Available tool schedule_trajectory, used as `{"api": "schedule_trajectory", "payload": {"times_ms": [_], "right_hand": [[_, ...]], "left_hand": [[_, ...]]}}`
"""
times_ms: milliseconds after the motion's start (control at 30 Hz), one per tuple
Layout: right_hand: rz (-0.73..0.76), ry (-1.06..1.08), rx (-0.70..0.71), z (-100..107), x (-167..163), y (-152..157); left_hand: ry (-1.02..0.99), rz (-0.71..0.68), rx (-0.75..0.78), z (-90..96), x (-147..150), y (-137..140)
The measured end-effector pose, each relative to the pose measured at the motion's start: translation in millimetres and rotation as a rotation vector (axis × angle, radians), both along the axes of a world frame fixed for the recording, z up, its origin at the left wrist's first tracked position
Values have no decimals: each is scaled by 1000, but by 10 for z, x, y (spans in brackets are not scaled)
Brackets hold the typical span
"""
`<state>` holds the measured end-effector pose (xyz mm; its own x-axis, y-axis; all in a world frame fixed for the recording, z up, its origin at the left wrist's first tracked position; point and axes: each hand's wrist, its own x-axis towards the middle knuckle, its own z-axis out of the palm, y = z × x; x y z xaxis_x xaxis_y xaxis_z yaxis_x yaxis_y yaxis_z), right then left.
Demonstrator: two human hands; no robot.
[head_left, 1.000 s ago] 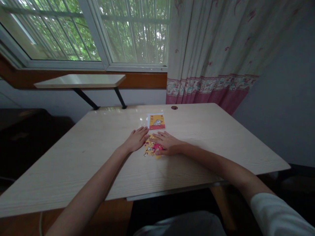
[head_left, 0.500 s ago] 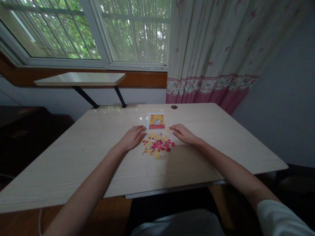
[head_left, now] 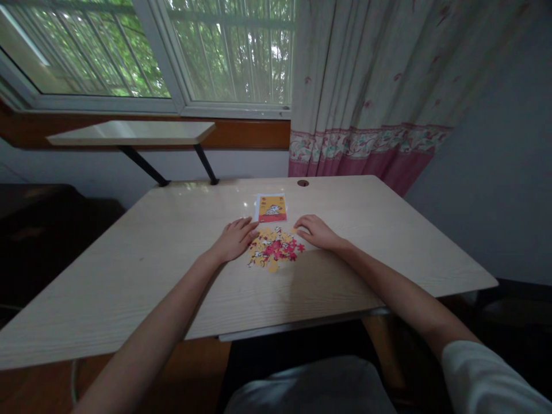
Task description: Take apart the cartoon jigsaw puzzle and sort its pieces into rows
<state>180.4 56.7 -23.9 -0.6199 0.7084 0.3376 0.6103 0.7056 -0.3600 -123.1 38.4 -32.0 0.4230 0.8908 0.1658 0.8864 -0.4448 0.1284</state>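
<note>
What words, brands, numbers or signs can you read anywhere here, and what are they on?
No readable text anywhere.
Picture card: small marks near its upper corners, too small to tell whether they are writing.
Jigsaw puzzle pieces: dark printed marks, too small to make out.
Curtain: a printed pattern, no lettering that I can make out.

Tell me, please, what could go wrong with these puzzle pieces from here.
The pieces lie loose between the left hand and right hand, so a careless sweep might scatter them. The left fingertips are close to the card, so it could get nudged.
</note>
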Motion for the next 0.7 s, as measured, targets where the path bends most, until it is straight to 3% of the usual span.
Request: {"api": "schedule_trajectory", "payload": {"times_ms": [500, 700], "right_hand": [[18, 8, 1, -24, 11, 14], [-40, 124, -57, -10, -17, -6]], "left_hand": [[-21, -14, -31, 53, 9, -23], [-253, -44, 74, 196, 107, -47]]}}
